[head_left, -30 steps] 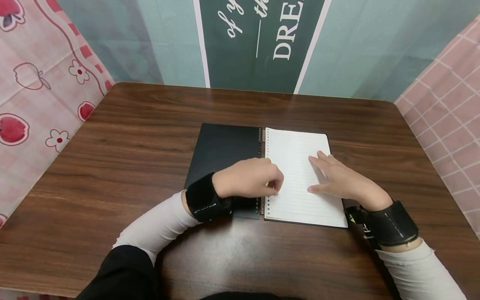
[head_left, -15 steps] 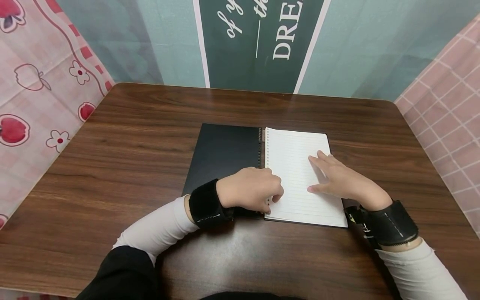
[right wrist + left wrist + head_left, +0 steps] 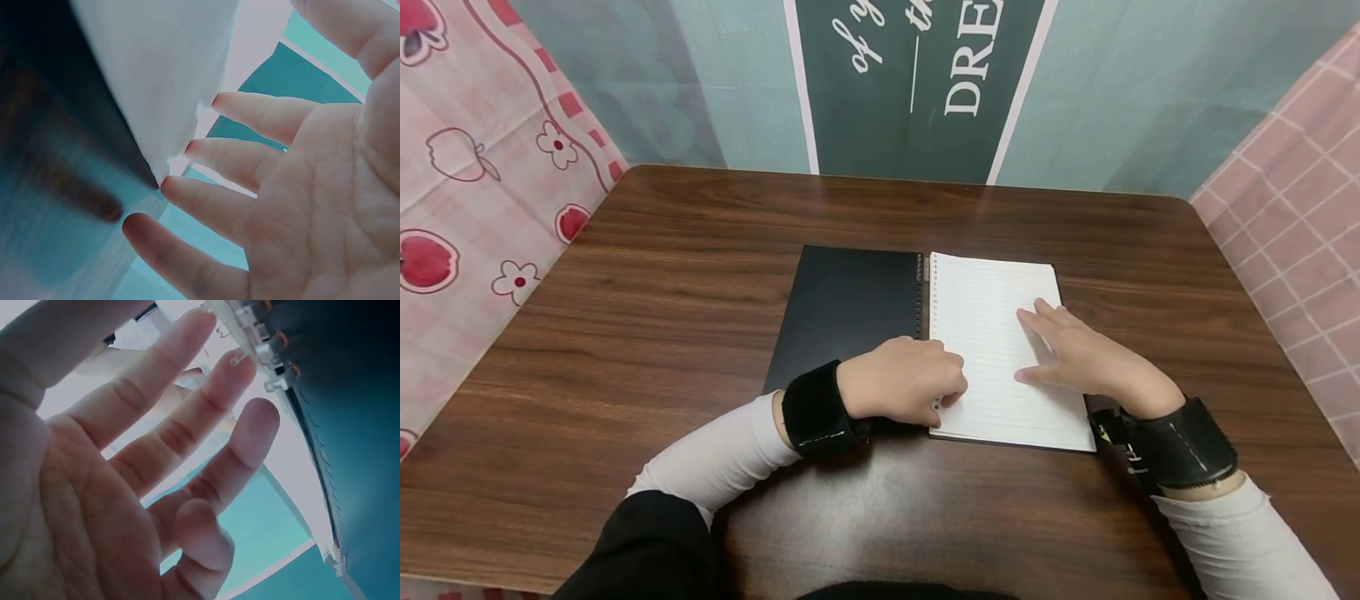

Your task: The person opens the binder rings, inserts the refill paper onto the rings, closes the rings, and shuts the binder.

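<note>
Seen from the head camera, an open black ring-bound notebook (image 3: pixel 925 342) with a white lined page (image 3: pixel 1000 350) lies flat near the middle of a dark brown wood-grain counter (image 3: pixel 625 333), its black cover (image 3: pixel 850 304) folded out to the left. The left hand (image 3: pixel 906 382) rests over the lower end of the ring spine (image 3: pixel 924 292), fingers curled down at the page's inner edge; whether they pinch the paper cannot be told from here. The right hand (image 3: pixel 1078 358) lies on the right half of the lined page with fingers spread and straight, pressing it flat. Both wrists wear black straps over white sleeves. Behind the counter hangs a dark green banner with white lettering (image 3: pixel 917 75), flanked by pink patterned cloths. The left wrist camera looks up past the left hand (image 3: pixel 125 475), fingers loosely extended, with fingertips (image 3: pixel 240 362) touching the clear plastic rings (image 3: pixel 250 331) beside the black cover. The right wrist camera shows the right hand (image 3: pixel 294 200) with fingers straight and spread, fingertips (image 3: pixel 197 148) against the white page (image 3: pixel 156 69).
</note>
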{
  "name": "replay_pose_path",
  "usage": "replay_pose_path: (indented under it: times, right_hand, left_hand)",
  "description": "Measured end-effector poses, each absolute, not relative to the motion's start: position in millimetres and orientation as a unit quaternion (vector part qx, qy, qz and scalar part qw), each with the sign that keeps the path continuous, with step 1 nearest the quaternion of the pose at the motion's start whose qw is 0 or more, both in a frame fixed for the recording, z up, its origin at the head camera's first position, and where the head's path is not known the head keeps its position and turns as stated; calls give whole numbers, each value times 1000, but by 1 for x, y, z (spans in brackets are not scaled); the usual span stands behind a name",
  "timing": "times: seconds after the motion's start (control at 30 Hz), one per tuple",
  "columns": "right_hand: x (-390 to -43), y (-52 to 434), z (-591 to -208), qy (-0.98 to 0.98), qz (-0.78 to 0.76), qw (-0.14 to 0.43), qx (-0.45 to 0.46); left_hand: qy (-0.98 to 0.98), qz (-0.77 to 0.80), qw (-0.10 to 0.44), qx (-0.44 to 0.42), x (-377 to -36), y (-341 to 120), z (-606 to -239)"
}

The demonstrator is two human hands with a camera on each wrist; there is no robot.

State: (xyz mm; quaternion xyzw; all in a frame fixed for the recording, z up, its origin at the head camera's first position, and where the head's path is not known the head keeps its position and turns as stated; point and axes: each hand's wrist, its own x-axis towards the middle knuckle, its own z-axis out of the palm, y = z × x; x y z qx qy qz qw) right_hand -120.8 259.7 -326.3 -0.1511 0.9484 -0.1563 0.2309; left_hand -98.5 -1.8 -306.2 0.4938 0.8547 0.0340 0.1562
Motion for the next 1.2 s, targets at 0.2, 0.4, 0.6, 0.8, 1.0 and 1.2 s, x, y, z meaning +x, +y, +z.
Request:
replay_pose_path:
  times: [0.2, 0.4, 0.6, 0.8, 1.0, 1.2]
  right_hand:
    - [-121, 260, -327, 949, -154, 230, -153]
    - [-122, 260, -325, 949, -154, 230, -152]
    - [-121, 260, -326, 949, -155, 231, -150]
    - [-120, 259, -326, 948, -159, 232, -151]
    - [-119, 259, -325, 948, -162, 233, -147]
    - [-118, 259, -324, 948, -158, 235, -146]
  left_hand:
    - [851, 30, 159, 499, -99, -1, -309]
    - [852, 30, 161, 498, -99, 1, -310]
    - [848, 26, 174, 501, -102, 2, -311]
    - [839, 91, 206, 495, -120, -6, -303]
    - [869, 136, 167, 445, -161, -20, -289]
    - [908, 156, 118, 371, -198, -28, -283]
